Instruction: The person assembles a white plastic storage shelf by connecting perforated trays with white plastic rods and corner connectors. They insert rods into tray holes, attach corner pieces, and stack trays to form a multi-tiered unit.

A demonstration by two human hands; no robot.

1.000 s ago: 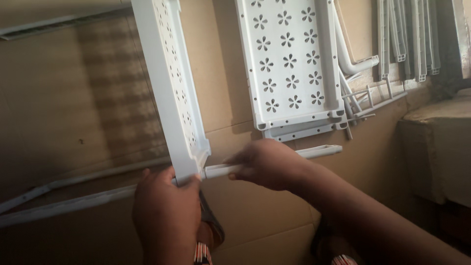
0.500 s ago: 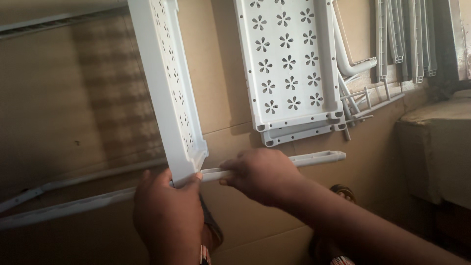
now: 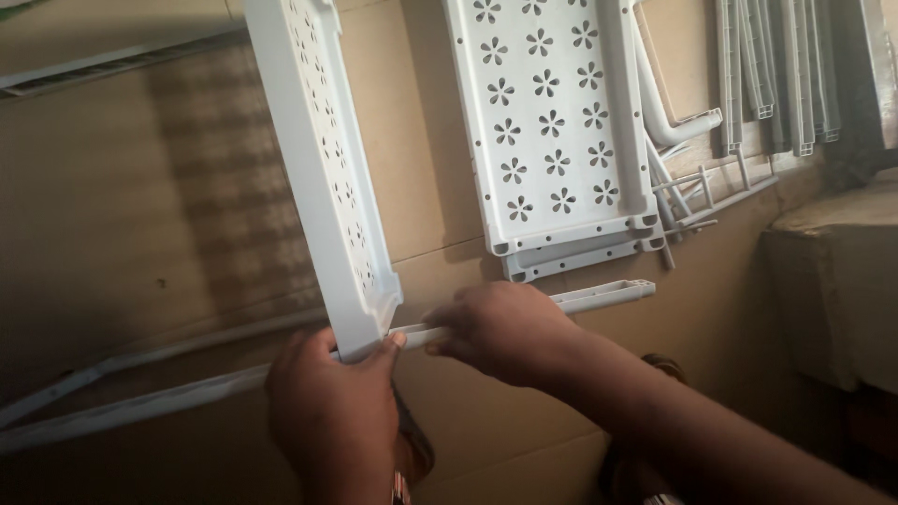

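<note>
A long white plastic shelf panel [image 3: 318, 168] with flower-shaped holes stands tilted on its edge over the cardboard floor. My left hand [image 3: 332, 411] grips its near corner, thumb against the end. My right hand [image 3: 510, 332] is closed around a white plastic rod [image 3: 599, 297] that runs out to the right from that corner. The rod's left end is hidden under my fingers where it meets the panel.
Stacked white perforated shelf panels [image 3: 552, 131] lie flat at the upper middle on flattened cardboard [image 3: 140, 215]. Loose white rails and tubes [image 3: 767, 75] lie at the upper right. A cardboard box [image 3: 832, 281] stands at the right. Long white rails [image 3: 122, 402] stretch across the left floor.
Both hands and the panel's corner have shifted slightly; the rod sits a little lower and further left against the corner. The grips are unchanged.
</note>
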